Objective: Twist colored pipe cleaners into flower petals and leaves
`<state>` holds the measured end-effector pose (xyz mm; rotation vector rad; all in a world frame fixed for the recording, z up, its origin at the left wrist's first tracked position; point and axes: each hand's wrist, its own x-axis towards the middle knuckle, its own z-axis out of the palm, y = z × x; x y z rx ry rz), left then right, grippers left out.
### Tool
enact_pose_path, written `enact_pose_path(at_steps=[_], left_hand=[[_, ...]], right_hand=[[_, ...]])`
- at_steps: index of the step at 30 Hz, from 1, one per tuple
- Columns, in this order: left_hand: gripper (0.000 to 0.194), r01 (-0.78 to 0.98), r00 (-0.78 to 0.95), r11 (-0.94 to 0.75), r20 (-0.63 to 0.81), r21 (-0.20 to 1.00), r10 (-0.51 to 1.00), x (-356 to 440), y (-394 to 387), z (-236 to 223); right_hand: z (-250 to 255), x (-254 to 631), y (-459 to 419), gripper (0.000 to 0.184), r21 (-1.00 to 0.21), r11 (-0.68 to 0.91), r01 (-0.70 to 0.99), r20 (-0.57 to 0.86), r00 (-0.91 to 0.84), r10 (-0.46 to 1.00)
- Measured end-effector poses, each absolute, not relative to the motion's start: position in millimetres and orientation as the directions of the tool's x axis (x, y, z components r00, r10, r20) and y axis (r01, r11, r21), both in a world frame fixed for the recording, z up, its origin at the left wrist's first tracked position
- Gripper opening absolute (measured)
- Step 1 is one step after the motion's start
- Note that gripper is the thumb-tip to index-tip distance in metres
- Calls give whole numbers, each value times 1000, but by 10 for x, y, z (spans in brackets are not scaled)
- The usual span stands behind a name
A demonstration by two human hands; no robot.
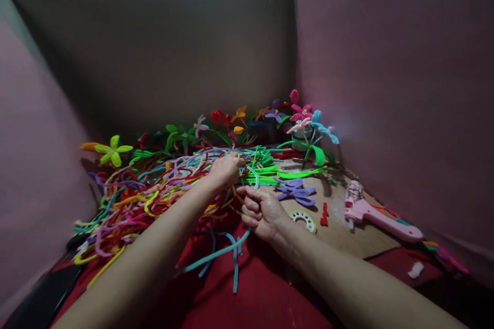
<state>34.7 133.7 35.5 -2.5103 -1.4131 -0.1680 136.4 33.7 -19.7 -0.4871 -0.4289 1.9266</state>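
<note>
My left hand (226,169) reaches forward into a big tangle of coloured pipe cleaners (154,190), fingers curled closed on strands near the green ones (266,172). My right hand (262,211) is closed in a loose fist around a light blue pipe cleaner (224,252), which trails down over the red cloth (250,293). A purple pipe-cleaner flower (296,191) lies just right of my right hand.
Finished pipe-cleaner flowers (301,113) stand along the back wall, a yellow-green one (113,150) at the left. A pink glue gun (370,211), a roll of tape (304,218) and a red scrap (324,214) lie on a brown board (347,236). Walls enclose three sides.
</note>
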Motion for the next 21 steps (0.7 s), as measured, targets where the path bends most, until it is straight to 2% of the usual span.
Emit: enact_pose_path(at_steps=[5,8,11,14,16,19,21], left_hand=[[25,834,544,-497,202,-241,814,348,1332,321],[27,850,521,-453,305,-269,797,246,1306,335],[27,898,440,-387,442,-210,782,152,1306,335],[28,910,370,-411,551,-52,748,111,1330,327],[27,873,304,-470,606,132,735,114,1352,333],[25,719,177,-545,645,431,743,132,1372,378],[25,610,129,-592,671,526,730,137,1355,421]], right_hand=[[-171,1360,342,13,-498,-375,-782,-160,-342,926],[-173,1357,343,10,-501,-375,-780,-180,-329,927],[-195,1350,354,9,-512,-355,-782,-181,-306,935],[-208,1346,370,10,-526,-301,-795,-157,-257,953],[-201,1350,378,12,-542,-252,-802,-132,-215,968],[-179,1362,382,17,-565,-178,-805,-96,-151,984],[-165,1369,382,24,-577,-140,-805,-78,-117,990]])
